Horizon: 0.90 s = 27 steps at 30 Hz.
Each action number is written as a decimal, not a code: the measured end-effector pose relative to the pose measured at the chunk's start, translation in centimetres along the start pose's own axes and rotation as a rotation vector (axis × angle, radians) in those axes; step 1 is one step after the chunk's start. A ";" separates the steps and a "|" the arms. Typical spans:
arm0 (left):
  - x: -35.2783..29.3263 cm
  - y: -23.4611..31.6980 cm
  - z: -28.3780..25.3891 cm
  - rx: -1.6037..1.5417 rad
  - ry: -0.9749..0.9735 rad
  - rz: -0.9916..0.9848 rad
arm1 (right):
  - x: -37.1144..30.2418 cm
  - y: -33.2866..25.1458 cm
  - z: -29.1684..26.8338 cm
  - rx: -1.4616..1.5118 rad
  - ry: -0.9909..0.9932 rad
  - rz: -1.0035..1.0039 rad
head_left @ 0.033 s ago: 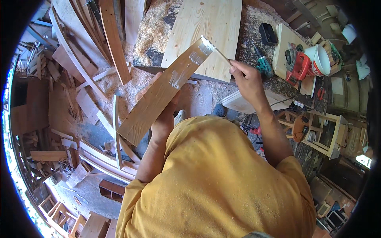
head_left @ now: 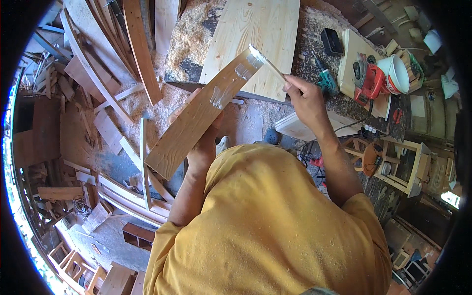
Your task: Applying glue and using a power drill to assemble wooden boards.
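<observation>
Plank [head_left: 189,129] partly hiding pale board [head_left: 255,29], teal drill [head_left: 326,81], red sander [head_left: 375,82] beside bucket [head_left: 399,74]

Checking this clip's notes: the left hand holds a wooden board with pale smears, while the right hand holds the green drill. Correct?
Not quite: the head view shows the right hand holding a thin stick; the green drill lies on the workbench. The left hand does hold the wooden board with pale smears.
</observation>
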<state>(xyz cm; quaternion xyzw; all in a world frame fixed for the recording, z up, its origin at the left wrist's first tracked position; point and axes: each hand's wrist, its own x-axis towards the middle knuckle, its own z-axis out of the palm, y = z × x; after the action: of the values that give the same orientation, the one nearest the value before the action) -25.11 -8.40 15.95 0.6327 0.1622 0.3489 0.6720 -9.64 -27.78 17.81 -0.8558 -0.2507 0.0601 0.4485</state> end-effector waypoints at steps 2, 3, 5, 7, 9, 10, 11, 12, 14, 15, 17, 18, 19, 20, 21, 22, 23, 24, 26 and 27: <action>0.0 0.2 -0.1 -0.017 -0.059 -0.072 | 0.0 -0.4 0.2 -0.005 -0.008 0.008; -0.4 -0.5 -0.2 -0.120 -0.036 -0.130 | -0.3 -0.8 0.3 0.011 -0.052 0.038; -0.4 -0.9 -0.2 -0.225 -0.018 -0.191 | -1.1 -1.4 0.8 0.025 -0.093 0.073; 0.2 -0.7 -0.2 0.100 -0.098 -0.008 | -2.1 -2.0 1.6 0.074 -0.090 -0.096; -0.1 -2.0 -0.2 0.091 -0.051 -0.011 | -2.3 -2.4 1.4 0.078 -0.132 -0.151; -0.1 -2.0 0.0 0.080 -0.006 -0.014 | -2.1 -2.1 1.1 0.103 -0.103 -0.079; 0.0 -1.7 0.1 0.079 -0.008 -0.014 | -1.8 -1.7 0.8 0.128 -0.074 -0.007; 0.2 -1.0 0.2 0.158 -0.057 -0.001 | -1.1 -0.6 0.5 0.096 -0.014 0.033; 0.1 -0.4 0.3 0.238 -0.109 0.014 | 0.0 0.5 0.1 0.036 -0.021 0.039; -0.1 -0.5 0.4 0.082 -0.083 -0.040 | 0.4 0.9 0.1 -0.023 -0.031 0.043; -0.3 -0.7 0.4 -0.074 -0.056 -0.093 | 0.4 1.2 0.7 -0.093 0.058 -0.100; -0.4 -0.8 0.4 -0.043 -0.047 -0.092 | 0.3 0.9 0.7 -0.053 0.022 -0.025; -0.5 -0.9 0.2 -0.009 -0.036 -0.095 | 0.0 0.4 0.8 -0.011 -0.018 0.052; -0.5 -0.8 0.0 -0.007 -0.034 -0.097 | -0.2 -0.2 0.7 -0.009 -0.022 0.053; -0.2 -0.5 -0.1 -0.019 -0.095 -0.110 | -0.5 -1.0 0.6 -0.008 -0.095 0.094; 0.1 -0.3 -0.3 -0.028 -0.152 -0.121 | -0.8 -1.6 0.7 -0.005 -0.171 0.131; 0.1 -0.9 -0.5 -0.022 -0.144 -0.123 | -1.3 -2.1 1.0 -0.001 -0.180 0.129; -0.1 -1.9 -0.7 0.010 -0.110 -0.083 | -1.8 -2.6 1.4 0.042 -0.179 0.084; -0.1 -2.5 -0.6 0.047 -0.070 -0.046 | -2.5 -3.9 1.7 0.057 -0.239 0.039; -0.1 -2.3 -0.3 0.086 -0.050 -0.037 | -3.0 -4.3 2.1 0.061 -0.247 0.037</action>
<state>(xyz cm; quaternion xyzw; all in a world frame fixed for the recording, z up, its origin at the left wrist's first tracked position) -24.79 -8.14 13.66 0.6665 0.1719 0.3131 0.6544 -14.51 -25.66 19.61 -0.8325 -0.2861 0.1809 0.4387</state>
